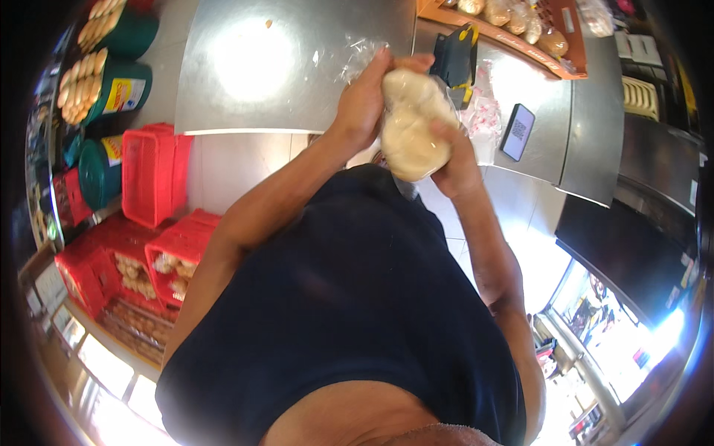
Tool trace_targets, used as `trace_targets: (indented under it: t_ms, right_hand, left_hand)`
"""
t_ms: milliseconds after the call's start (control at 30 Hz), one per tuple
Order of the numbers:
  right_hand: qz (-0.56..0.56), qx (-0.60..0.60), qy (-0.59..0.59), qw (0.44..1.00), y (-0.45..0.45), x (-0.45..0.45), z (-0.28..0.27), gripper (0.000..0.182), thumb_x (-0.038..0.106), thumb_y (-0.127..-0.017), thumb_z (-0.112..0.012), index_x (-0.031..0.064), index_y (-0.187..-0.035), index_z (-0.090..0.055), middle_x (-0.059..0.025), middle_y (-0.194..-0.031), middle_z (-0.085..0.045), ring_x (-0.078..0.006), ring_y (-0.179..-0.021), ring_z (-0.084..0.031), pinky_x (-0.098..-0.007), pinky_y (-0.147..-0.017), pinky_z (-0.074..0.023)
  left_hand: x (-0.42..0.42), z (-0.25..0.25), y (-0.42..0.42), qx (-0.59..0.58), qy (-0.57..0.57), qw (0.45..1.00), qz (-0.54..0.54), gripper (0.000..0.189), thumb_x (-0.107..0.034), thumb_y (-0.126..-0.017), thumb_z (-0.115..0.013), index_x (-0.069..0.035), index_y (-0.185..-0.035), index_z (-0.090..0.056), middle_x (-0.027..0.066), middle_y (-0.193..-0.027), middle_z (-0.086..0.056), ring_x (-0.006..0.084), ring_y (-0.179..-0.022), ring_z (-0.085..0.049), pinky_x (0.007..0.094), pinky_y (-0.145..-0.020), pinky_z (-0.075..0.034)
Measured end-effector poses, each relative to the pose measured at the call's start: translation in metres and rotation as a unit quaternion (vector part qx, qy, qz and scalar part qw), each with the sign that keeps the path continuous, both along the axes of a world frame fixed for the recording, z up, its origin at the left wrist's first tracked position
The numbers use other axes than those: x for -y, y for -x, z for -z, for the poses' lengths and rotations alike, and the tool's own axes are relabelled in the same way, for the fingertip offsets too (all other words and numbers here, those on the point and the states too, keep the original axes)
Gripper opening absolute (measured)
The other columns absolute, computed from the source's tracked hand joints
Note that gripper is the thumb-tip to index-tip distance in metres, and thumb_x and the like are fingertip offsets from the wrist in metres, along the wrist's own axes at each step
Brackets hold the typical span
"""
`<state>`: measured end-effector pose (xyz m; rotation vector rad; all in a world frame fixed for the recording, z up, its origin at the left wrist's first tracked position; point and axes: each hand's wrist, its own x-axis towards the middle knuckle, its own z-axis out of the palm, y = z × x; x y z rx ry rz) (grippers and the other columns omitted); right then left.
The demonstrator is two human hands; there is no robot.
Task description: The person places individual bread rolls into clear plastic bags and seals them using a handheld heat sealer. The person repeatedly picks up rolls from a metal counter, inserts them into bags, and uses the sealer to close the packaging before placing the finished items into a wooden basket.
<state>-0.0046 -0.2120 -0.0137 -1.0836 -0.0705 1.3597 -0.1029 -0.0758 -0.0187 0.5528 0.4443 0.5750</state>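
A clear plastic bag of pale bread rolls [415, 134] is held up in front of my body, just off the near edge of the steel table [234, 106]. My left hand [365, 103] is at the bag's upper left, its fingers around the gathered end. Loose clear film [360, 58] sticks out beyond that hand. My right hand [458, 159] grips the bag's lower right side, its fingers slightly blurred. Close beyond the bag stands a dark dispenser-like device with yellow parts [456, 61]; its exact kind is unclear.
A smartphone [517, 132] showing a printed code lies right of pink-patterned wrappers [484, 120]. An orange crate [519, 42] holds bagged bread. Red plastic crates [148, 178] and green tubs [125, 92] with bread on top line the left side. A crumb [269, 24] lies on the table.
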Motion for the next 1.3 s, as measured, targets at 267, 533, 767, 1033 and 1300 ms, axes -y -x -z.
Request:
trace_targets:
  t_ms: [267, 533, 767, 1033, 1300]
  right_hand:
    - [-0.165, 0.806, -0.18, 0.539, -0.062, 0.058, -0.036, 0.102, 0.018, -0.059, -0.093, 0.0033, -0.145, -0.042, -0.0198, -0.145, -0.048, -0.0399, -0.131, -0.049, -0.0457, -0.11, -0.041]
    - [-0.135, 0.784, -0.116, 0.594, -0.076, 0.057, -0.017, 0.079, 0.006, -0.074, -0.08, 0.0002, -0.143, -0.043, -0.0175, -0.136, -0.057, -0.0354, -0.125, -0.057, -0.0427, -0.106, -0.0467]
    - [-0.114, -0.158, -0.083, 0.977, -0.037, 0.038, 0.011, 0.066, 0.044, -0.092, -0.064, 0.0027, -0.14, -0.045, -0.0161, -0.121, -0.065, -0.0278, -0.111, -0.065, -0.0411, -0.096, -0.0527]
    - [-0.215, 0.751, -0.188, 0.595, -0.045, 0.028, -0.082, 0.028, 0.004, -0.072, -0.08, 0.0068, -0.099, -0.073, -0.0121, -0.12, -0.065, -0.0292, -0.115, -0.06, -0.0419, -0.095, -0.0494]
    - [-0.288, 0.777, -0.201, 0.523, -0.062, 0.002, -0.052, 0.025, 0.014, -0.072, -0.077, 0.0113, -0.097, -0.073, -0.0088, -0.12, -0.065, -0.0319, -0.117, -0.059, -0.0442, -0.092, -0.0488]
  left_hand:
    - [0.053, -0.004, -0.035, -0.065, 0.076, 0.992, -0.072, 0.052, -0.042, -0.11, -0.029, 0.0, -0.114, -0.061, 0.0147, -0.112, -0.067, 0.0252, -0.102, -0.066, 0.0415, -0.095, -0.054]
    - [0.049, -0.018, -0.018, 0.025, -0.002, 1.0, -0.011, 0.055, -0.039, -0.11, -0.03, 0.003, -0.112, -0.065, 0.018, -0.129, -0.064, 0.0279, -0.118, -0.062, 0.0415, -0.104, -0.049]
    - [0.034, -0.024, -0.022, -0.017, -0.072, 0.997, 0.026, 0.057, -0.039, -0.11, -0.029, 0.002, -0.105, -0.068, 0.0148, -0.107, -0.07, 0.0227, -0.099, -0.066, 0.0348, -0.093, -0.053]
    - [0.005, -0.025, 0.01, -0.109, -0.021, 0.852, 0.512, 0.057, -0.051, -0.107, -0.037, -0.004, -0.099, -0.067, 0.0142, -0.086, -0.07, 0.0183, -0.08, -0.068, 0.0312, -0.073, -0.056]
    - [-0.013, 0.002, -0.02, -0.034, -0.008, 0.793, 0.608, 0.047, -0.047, -0.096, -0.059, -0.002, -0.104, -0.068, 0.0157, -0.092, -0.072, 0.0206, -0.084, -0.07, 0.0328, -0.071, -0.057]
